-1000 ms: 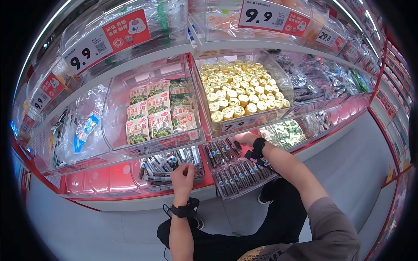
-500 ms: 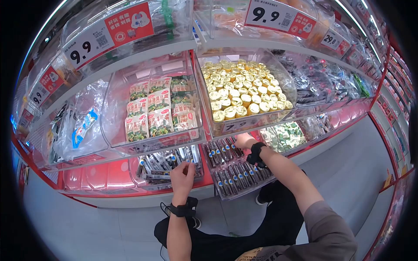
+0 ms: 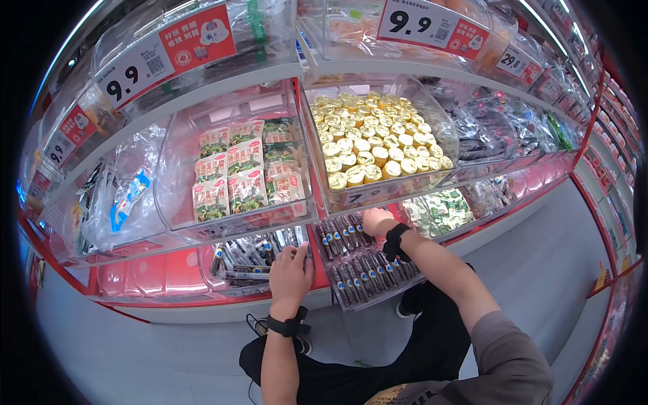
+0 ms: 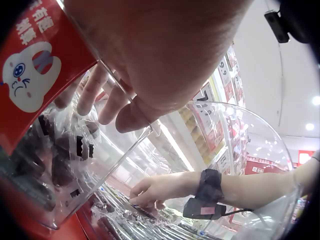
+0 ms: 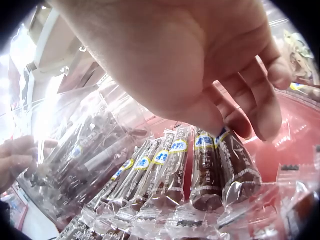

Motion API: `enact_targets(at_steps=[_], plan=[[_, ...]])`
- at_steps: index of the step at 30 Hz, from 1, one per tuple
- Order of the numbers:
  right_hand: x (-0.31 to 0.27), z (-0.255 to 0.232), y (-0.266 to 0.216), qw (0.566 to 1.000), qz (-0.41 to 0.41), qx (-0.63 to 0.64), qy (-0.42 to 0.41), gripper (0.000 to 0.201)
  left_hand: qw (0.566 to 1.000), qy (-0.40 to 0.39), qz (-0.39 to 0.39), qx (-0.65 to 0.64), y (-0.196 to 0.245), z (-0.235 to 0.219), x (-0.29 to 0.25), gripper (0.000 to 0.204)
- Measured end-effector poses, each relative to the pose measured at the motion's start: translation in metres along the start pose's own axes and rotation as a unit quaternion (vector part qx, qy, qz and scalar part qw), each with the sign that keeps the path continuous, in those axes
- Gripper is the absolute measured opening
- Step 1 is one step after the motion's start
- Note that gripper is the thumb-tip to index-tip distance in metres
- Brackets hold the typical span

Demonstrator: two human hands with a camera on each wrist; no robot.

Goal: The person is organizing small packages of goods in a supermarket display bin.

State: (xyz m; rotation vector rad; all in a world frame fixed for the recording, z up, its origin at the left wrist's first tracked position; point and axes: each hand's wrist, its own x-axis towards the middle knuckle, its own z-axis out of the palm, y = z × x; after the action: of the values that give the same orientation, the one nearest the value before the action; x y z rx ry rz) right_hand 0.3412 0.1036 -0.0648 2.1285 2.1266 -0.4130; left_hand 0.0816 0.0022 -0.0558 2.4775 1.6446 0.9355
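Note:
Dark snack sticks in clear wrappers (image 3: 347,233) lie in rows in a clear bin (image 3: 347,305) low on the shelf. My right hand (image 3: 379,221) is at the right end of the back row. Its thumb and fingertips pinch the upper end of the last stick (image 5: 239,167), beside several others in the right wrist view. My left hand (image 3: 291,277) is at the front of the neighbouring bin, where more wrapped sticks (image 3: 246,255) lie jumbled. In the left wrist view its fingers (image 4: 92,90) reach over the clear wall, relaxed and holding nothing, above the packets.
Overhead, a shelf carries bins of gold-capped rolls (image 3: 378,145) and pouches (image 3: 244,165); its front edge overhangs both hands. Green-and-white packets (image 3: 442,210) lie to the right of my right hand. A red-and-white price sign (image 4: 32,75) stands beside the left hand.
My left hand has gone from loosely curled fingers to spread ones and moved slightly forward and right over its bin's edge. The right hand has stayed at the back row's right end.

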Motion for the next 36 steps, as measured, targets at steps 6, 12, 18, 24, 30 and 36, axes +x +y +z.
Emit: enact_targets(at_steps=[6,12,18,24,30,36], plan=[[-0.006,-0.007,-0.002,1.0,0.014,0.008,-0.023,0.035,0.996,0.013,-0.034,0.087,0.01,-0.001,0.002,0.038],[-0.008,-0.01,-0.001,0.999,-0.023,0.035,-0.005,0.047,0.988,-0.026,-0.129,0.081,0.013,-0.003,0.01,0.049],[-0.052,-0.029,-0.021,0.988,-0.147,0.009,-0.038,0.042,0.982,-0.006,-0.178,0.069,0.005,0.003,0.017,0.06],[-0.081,-0.044,-0.034,0.983,-0.178,-0.006,-0.046,0.04,0.975,0.021,-0.188,0.12,-0.002,0.016,0.021,0.052],[-0.093,-0.052,-0.039,0.981,-0.181,-0.016,-0.067,0.044,0.978,0.02,-0.172,0.116,0.001,0.01,0.019,0.045],[-0.095,-0.047,-0.036,0.976,-0.214,0.002,-0.046,0.044,0.977,0.03,-0.142,0.154,-0.009,0.021,0.016,0.036]])
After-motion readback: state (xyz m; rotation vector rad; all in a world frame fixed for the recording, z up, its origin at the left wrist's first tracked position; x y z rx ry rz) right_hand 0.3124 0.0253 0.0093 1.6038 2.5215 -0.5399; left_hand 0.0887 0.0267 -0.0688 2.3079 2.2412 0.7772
